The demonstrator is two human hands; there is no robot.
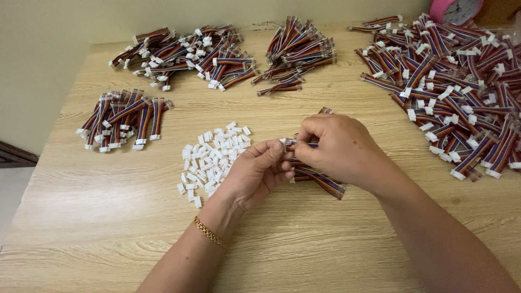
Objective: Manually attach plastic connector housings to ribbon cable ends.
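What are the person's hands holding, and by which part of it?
Both hands, left and right, pinch a short multicoloured ribbon cable near its white connector end.

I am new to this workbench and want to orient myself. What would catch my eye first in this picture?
First, the two hands in the middle: the left hand and right hand pinch a striped ribbon cable together. Just left of them lies a heap of small white connectors. The biggest pile of cables with white ends fills the right side of the wooden table, with smaller bundles at far left and along the back.
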